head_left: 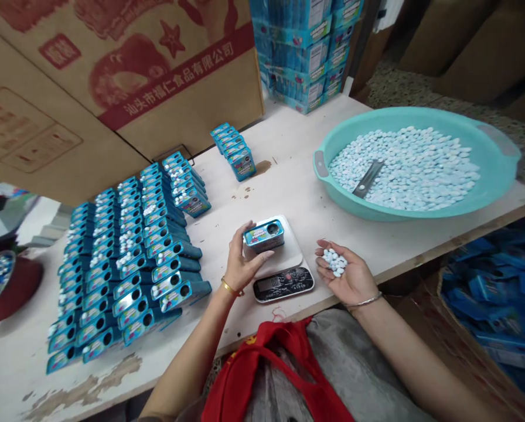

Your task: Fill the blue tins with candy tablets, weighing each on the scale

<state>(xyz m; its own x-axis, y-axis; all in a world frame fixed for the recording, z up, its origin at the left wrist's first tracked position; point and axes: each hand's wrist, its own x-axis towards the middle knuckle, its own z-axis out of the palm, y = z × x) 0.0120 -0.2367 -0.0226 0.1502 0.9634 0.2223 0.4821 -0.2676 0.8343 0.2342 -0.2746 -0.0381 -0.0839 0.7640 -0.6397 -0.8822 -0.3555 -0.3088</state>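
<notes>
My left hand [241, 262] grips a small blue tin [263, 235] with a round hole on its top, holding it on the white platform of a small digital scale [284, 275]. My right hand [345, 274] lies palm up just right of the scale, cupped around a small heap of pale blue candy tablets [335, 262]. A wide teal basin [493, 176] at the right holds many more such tablets and a metal scoop [368, 178].
Several rows of blue tins [130, 252] stand on the white table [289, 176] at the left, with a smaller group [235, 150] farther back. Cardboard boxes [113, 88] and stacked blue cartons [306, 47] line the back. A red bowl [7, 287] sits far left; a carton of blue packs [500, 305] is lower right.
</notes>
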